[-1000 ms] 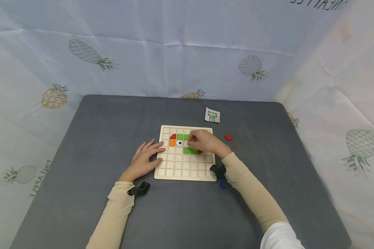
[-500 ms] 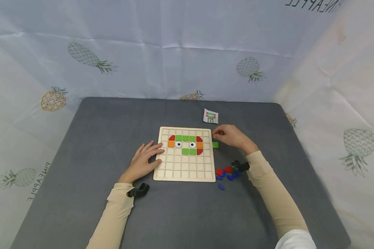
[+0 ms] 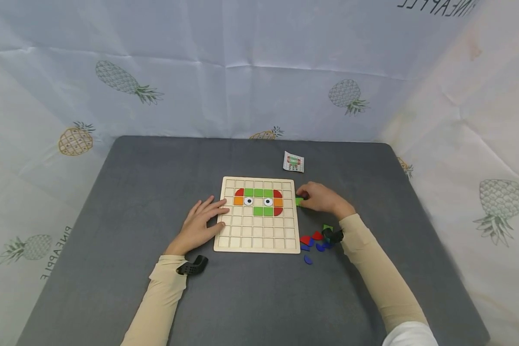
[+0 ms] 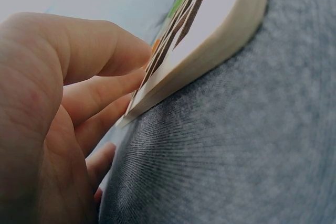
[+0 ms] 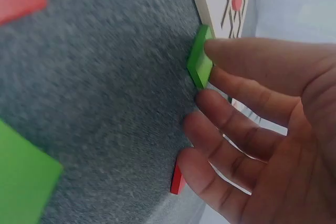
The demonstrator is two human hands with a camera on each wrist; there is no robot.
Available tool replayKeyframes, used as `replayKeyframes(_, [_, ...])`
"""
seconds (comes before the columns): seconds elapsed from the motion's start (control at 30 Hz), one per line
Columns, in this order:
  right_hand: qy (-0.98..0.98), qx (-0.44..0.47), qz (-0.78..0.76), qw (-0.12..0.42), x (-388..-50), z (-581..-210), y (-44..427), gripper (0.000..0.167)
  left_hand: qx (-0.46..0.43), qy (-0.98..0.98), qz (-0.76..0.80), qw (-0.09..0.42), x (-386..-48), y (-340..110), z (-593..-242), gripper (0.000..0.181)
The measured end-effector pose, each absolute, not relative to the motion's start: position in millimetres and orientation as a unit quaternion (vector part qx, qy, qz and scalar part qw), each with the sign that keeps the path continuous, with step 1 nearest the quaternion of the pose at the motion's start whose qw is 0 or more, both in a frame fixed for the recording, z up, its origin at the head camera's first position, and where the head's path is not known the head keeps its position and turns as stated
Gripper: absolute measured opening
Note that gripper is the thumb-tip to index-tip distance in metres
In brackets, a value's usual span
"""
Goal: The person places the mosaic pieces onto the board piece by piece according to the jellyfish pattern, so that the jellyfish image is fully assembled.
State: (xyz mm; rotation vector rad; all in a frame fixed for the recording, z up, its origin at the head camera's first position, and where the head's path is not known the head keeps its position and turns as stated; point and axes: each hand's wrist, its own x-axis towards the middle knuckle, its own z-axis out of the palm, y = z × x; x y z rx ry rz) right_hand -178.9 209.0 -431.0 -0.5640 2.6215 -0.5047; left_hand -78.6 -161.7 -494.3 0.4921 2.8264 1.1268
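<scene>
A wooden grid board (image 3: 257, 233) lies on the table, with red, green and orange tiles and two eye tiles (image 3: 248, 201) in its upper squares. My left hand (image 3: 197, 226) rests on the board's left edge with its fingers spread; the left wrist view shows the thumb (image 4: 105, 51) at the rim. Just off the board's right edge, my right hand (image 3: 322, 197) holds a green square tile (image 5: 199, 59) between thumb and index finger, the tile close to the table. The other fingers are loosely bent, and a red tile (image 5: 177, 179) shows behind them.
Loose red (image 3: 305, 240), blue (image 3: 308, 259) and green (image 3: 327, 227) tiles lie near the board's lower right corner, partly under my right wrist. A small printed card (image 3: 293, 162) lies behind the board. Pineapple-patterned curtains (image 3: 242, 101) surround the grey table (image 3: 251, 298).
My right hand has left the board, where a second eye tile now shows, and moved right, then down slightly to the green square tile. The left hand has stayed in place.
</scene>
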Motion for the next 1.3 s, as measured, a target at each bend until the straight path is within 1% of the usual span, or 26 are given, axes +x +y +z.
replayKeyframes(0.3, [0.951,-0.184,-0.168,0.182,-178,-429,204,0.024,0.154,0.918,0.365,0.028,-79,-162,-493,0.045])
replayKeyframes(0.47, [0.96,-0.154,-0.199,0.123,-182,-424,203,0.018,0.155,0.918,0.364,0.028,-78,-162,-492,0.045])
replayKeyframes(0.53, [0.957,-0.155,-0.224,0.102,-184,-419,200,0.018,0.155,0.918,0.364,0.027,-78,-162,-492,0.045])
replayKeyframes(0.6, [0.948,-0.161,-0.257,0.096,-187,-414,195,0.021,0.155,0.918,0.365,0.025,-78,-162,-492,0.045])
replayKeyframes(0.73, [0.93,-0.176,-0.303,0.109,-189,-403,180,0.023,0.157,0.917,0.366,0.022,-78,-162,-492,0.044])
replayKeyframes(0.87, [0.918,-0.186,-0.329,0.119,-188,-398,162,0.02,0.157,0.919,0.362,0.024,-78,-162,-493,0.043])
replayKeyframes(1.07, [0.9,-0.213,-0.352,0.143,-187,-399,137,0.019,0.159,0.917,0.366,0.024,-78,-161,-492,0.044])
replayKeyframes(1.3, [0.891,-0.245,-0.34,0.175,-182,-403,114,0.021,0.156,0.918,0.365,0.024,-78,-160,-492,0.044])
